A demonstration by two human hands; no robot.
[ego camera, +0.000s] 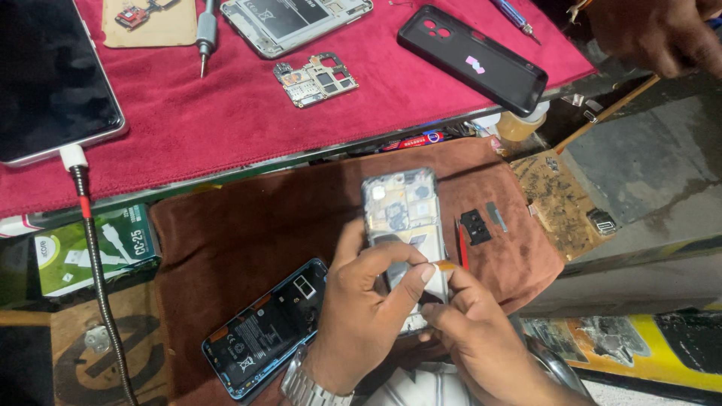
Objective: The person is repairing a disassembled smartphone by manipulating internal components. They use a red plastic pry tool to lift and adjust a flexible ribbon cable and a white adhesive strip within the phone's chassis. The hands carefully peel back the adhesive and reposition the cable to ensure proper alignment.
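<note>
My left hand [368, 301] grips an opened phone frame [402, 210] from its left side, thumb laid across the lower middle. My right hand [474, 331] pinches the frame's lower right part, fingers closed on it beside an orange tab. The frame shows its bare inner parts and lies over a brown cloth [248, 233]. A thin red tool [461, 248] lies just right of the frame. Left of my wrist rests another opened phone with a blue rim [263, 331], battery showing.
A red cloth [226, 113] higher up carries a tablet [45, 75] with a cable, a screwdriver [204, 34], an opened phone [289, 19], a circuit board [316, 79] and a black phone case [474, 56]. Another person's hand [654, 34] is at top right. Small black parts [475, 225] lie on the brown cloth.
</note>
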